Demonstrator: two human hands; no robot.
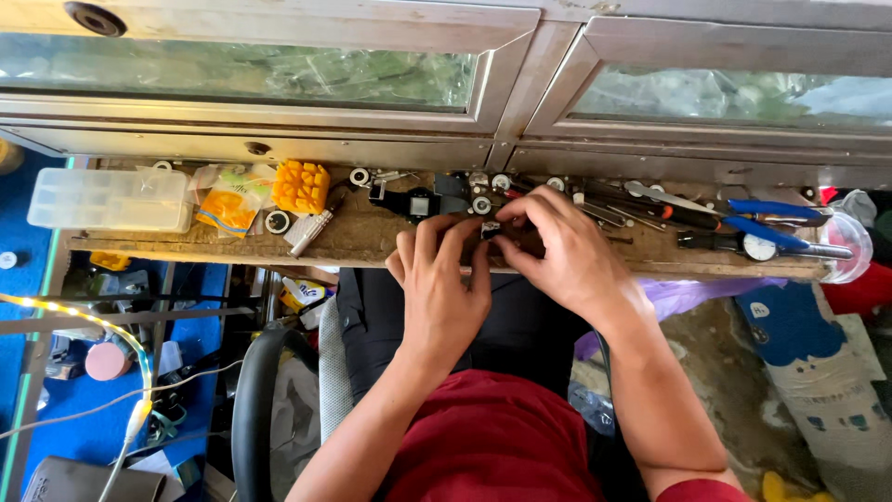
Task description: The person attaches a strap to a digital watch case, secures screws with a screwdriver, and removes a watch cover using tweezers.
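Observation:
My left hand [439,279] and my right hand [557,246] meet at the front edge of a narrow wooden bench [362,240]. Between the fingertips of both hands is a small dark metal part [490,230], mostly hidden by the fingers. Just beyond the hands lies a black wristwatch [418,202] with a square face. Small round watch parts [481,204] lie scattered beside it.
Blue-handled pliers [771,218] and several other tools lie at the bench's right end. On the left are an orange block [300,186], a yellow packet [228,206] and a clear plastic box [110,198]. Glass-fronted cabinets [279,79] rise behind the bench. A lit strip [139,367] curves at lower left.

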